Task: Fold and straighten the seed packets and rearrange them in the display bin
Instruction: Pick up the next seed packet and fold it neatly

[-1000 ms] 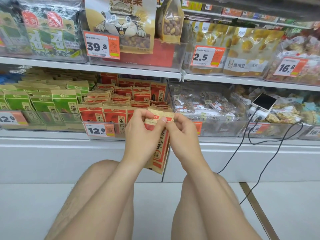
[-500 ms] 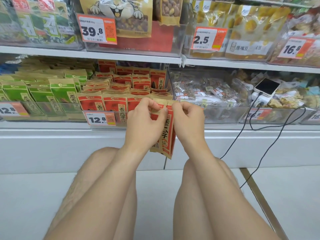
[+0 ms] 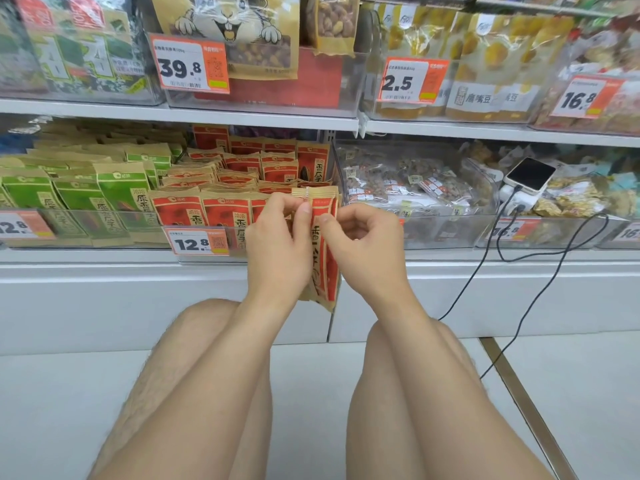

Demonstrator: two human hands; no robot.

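1. Head view: the left hand [image 3: 277,244] covers the left half of the seed packet [image 3: 325,247], pinching it near the top seal.
2. The right hand [image 3: 363,247] pinches the packet's right edge; its fingertips behind are hidden.
3. The packet hangs upright just in front of the display bin [image 3: 207,258], at its right end.
4. Half a second ago the hands touched at the packet's top; now they sit slightly apart, the right one lower.

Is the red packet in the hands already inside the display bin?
No, the left hand and right hand pinch the red packet upright in front of the display bin.
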